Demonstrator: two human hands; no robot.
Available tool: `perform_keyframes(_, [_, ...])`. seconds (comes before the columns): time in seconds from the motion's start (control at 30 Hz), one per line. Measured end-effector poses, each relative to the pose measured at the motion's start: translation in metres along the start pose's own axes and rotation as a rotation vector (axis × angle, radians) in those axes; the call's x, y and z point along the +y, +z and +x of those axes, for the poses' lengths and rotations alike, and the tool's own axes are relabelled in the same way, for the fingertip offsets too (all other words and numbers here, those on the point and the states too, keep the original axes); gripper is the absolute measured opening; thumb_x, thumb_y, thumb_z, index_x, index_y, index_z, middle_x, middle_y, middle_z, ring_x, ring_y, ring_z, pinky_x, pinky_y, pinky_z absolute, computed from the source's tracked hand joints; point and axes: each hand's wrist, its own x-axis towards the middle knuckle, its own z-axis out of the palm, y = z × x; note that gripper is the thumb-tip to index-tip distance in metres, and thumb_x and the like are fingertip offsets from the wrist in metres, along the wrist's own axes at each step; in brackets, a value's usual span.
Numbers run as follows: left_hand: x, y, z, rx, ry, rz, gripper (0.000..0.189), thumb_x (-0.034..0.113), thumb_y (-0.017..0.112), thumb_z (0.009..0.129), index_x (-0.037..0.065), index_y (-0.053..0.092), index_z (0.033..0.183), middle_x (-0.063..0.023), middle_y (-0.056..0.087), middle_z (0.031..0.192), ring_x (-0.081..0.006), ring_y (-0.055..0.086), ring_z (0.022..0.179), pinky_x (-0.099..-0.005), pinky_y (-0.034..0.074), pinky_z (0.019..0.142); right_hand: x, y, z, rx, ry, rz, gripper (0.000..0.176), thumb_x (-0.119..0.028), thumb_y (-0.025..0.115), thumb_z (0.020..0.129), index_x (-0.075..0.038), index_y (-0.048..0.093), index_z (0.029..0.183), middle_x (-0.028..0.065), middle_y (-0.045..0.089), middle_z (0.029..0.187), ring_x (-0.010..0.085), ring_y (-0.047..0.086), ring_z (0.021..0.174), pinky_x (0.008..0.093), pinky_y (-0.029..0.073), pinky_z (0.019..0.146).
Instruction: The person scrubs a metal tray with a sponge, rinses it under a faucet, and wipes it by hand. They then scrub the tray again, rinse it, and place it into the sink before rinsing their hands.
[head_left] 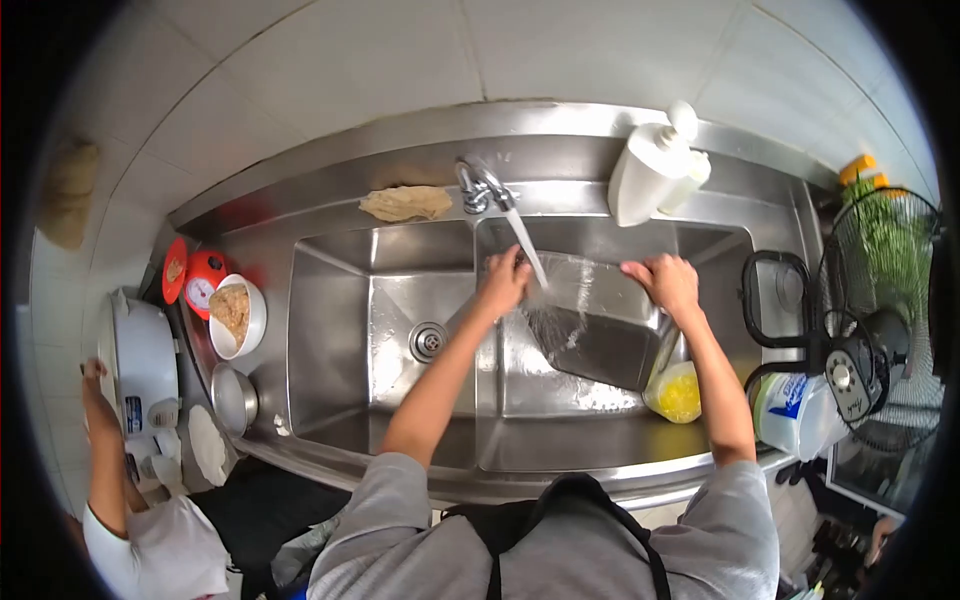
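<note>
Now left hand (503, 283) and right hand (665, 283) clamp fingers on the tray (600, 350) at 11 and 1 o'clock; tap (485, 188) running, rinse seemingly unfinished.

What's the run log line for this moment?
left hand: holds metal tray | right hand: holds metal tray | tap: running onto metal tray

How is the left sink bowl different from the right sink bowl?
The left bowl shows a bare bottom and round drain; the right bowl holds a metal tray and a yellow tub. Tap water pours into the right bowl, not the left bowl. The left hand and right hand grip the tray in the right bowl; neither is in the left bowl. Both are shiny steel.
</note>
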Motion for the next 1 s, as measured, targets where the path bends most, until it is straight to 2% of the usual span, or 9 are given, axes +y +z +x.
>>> perform_keyframes(0.07, [0.001, 0.032, -0.005, -0.038, -0.185, -0.419, 0.059, 0.031, 0.046, 0.085, 0.005, 0.024, 0.133, -0.0287, 0.043, 0.112, -0.0424, 0.043, 0.104, -0.0446, 0.034, 0.09, -0.012, -0.014, -0.022, -0.096, 0.073, 0.093, 0.048, -0.047, 0.055, 0.077, -0.002, 0.06, 0.061, 0.0194, 0.057, 0.062, 0.0369, 0.057, 0.064, 0.0448, 0.044, 0.058])
perform_keyframes(0.13, [0.035, 0.035, -0.013, -0.028, -0.32, -0.157, 0.057, 0.031, 0.045, 0.086, 0.002, 0.025, 0.131, -0.0304, 0.041, 0.113, -0.0449, 0.036, 0.109, -0.0475, 0.03, 0.092, -0.02, -0.019, -0.04, -0.188, 0.084, 0.182, 0.04, -0.038, 0.055, 0.08, -0.001, 0.059, 0.066, 0.0206, 0.056, 0.061, 0.0373, 0.057, 0.065, 0.0434, 0.043, 0.058])
perform_keyframes(0.3, [0.078, 0.063, -0.054, 0.081, -0.093, -0.357, 0.068, 0.045, 0.043, 0.085, 0.0, 0.023, 0.132, -0.033, 0.008, 0.134, -0.0448, 0.01, 0.126, -0.0479, 0.013, 0.103, -0.035, -0.023, -0.086, -0.264, 0.156, 0.471, 0.03, -0.024, 0.05, 0.082, 0.006, 0.053, 0.075, 0.0266, 0.052, 0.069, 0.0404, 0.052, 0.069, 0.0417, 0.04, 0.063])
perform_keyframes(0.47, [0.128, 0.03, -0.116, -0.487, 0.148, -0.234, 0.07, 0.047, 0.04, 0.086, 0.0, 0.018, 0.134, -0.0262, -0.005, 0.139, -0.0365, 0.0, 0.131, -0.0501, 0.006, 0.103, -0.019, 0.051, -0.121, 0.083, 0.32, 0.771, 0.034, -0.016, 0.042, 0.083, 0.004, 0.045, 0.11, 0.0149, 0.059, 0.086, 0.0235, 0.055, 0.065, 0.0344, 0.045, 0.059])
perform_keyframes(0.53, [0.121, 0.005, -0.136, -0.601, 0.177, -0.329, 0.075, 0.046, 0.045, 0.084, -0.001, 0.014, 0.134, -0.0282, -0.005, 0.138, -0.0355, 0.0, 0.131, -0.0503, 0.005, 0.103, -0.051, 0.026, -0.127, -0.283, 0.518, 1.015, 0.034, -0.012, 0.04, 0.082, 0.002, 0.039, 0.113, 0.0091, 0.055, 0.081, 0.0156, 0.051, 0.06, 0.027, 0.043, 0.048])
perform_keyframes(0.67, [0.118, -0.046, -0.161, -0.701, 0.088, -0.026, 0.093, 0.021, 0.064, 0.072, 0.017, -0.002, 0.138, -0.0151, -0.017, 0.141, -0.048, -0.002, 0.126, -0.053, 0.022, 0.1, -0.078, 0.076, -0.124, -0.045, 0.63, 1.571, 0.006, -0.006, 0.041, 0.079, -0.005, 0.035, 0.082, 0.0042, 0.042, 0.071, 0.0129, 0.044, 0.053, 0.026, 0.04, 0.044])
perform_keyframes(0.83, [0.055, 0.016, -0.107, 0.1, 0.155, -0.317, 0.058, -0.011, 0.053, 0.063, 0.011, 0.053, 0.116, -0.0189, 0.03, 0.135, -0.0355, 0.036, 0.119, -0.0362, 0.032, 0.099, -0.105, 0.073, -0.085, -0.251, 0.479, 1.635, 0.012, -0.012, 0.05, 0.081, -0.003, 0.043, 0.082, 0.0088, 0.05, 0.082, 0.0143, 0.051, 0.066, 0.0285, 0.049, 0.061])
perform_keyframes(0.93, [0.031, -0.004, -0.056, 0.087, 0.283, -0.377, 0.053, -0.015, 0.044, 0.064, 0.01, 0.058, 0.109, -0.0195, 0.042, 0.125, -0.0298, 0.042, 0.116, -0.0341, 0.035, 0.096, -0.096, 0.035, -0.07, -0.484, 0.379, 1.305, 0.029, -0.02, 0.066, 0.074, -0.003, 0.051, 0.093, 0.0159, 0.052, 0.104, 0.0223, 0.055, 0.089, 0.0353, 0.049, 0.072])
perform_keyframes(1.0, [0.026, -0.011, -0.037, -0.002, 0.228, -0.46, 0.049, -0.013, 0.046, 0.065, 0.012, 0.061, 0.104, -0.0166, 0.048, 0.119, -0.03, 0.047, 0.111, -0.0326, 0.039, 0.093, -0.096, 0.017, -0.062, 0.226, -0.313, 0.037, 0.04, -0.016, 0.069, 0.067, -0.006, 0.053, 0.103, 0.0164, 0.052, 0.108, 0.03, 0.054, 0.094, 0.0382, 0.046, 0.075])
